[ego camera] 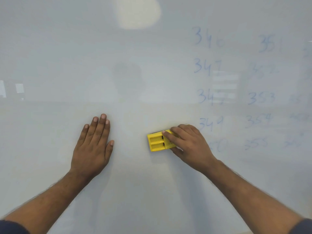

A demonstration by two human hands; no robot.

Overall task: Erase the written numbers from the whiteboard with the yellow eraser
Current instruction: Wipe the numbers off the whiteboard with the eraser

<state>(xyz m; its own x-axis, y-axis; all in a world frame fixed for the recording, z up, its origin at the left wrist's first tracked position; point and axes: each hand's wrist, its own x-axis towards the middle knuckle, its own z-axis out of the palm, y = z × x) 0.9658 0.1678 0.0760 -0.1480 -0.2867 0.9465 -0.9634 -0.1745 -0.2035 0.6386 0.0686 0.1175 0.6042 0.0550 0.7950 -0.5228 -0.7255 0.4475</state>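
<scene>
The whiteboard (135, 73) fills the view. My right hand (189, 144) grips the yellow eraser (157, 142) and presses it flat on the board, just left of the written numbers. Faint blue numbers (209, 97) run in columns at the right: 346 to 350, then 351 to 355, with a third column cut off by the frame's edge. My hand partly covers the 350. My left hand (93, 147) lies flat on the board, fingers together, left of the eraser and holding nothing.
A bright light reflection (138, 12) shows at the top of the board. Striped window reflections (224, 85) overlap the numbers. The left and middle of the board carry no writing.
</scene>
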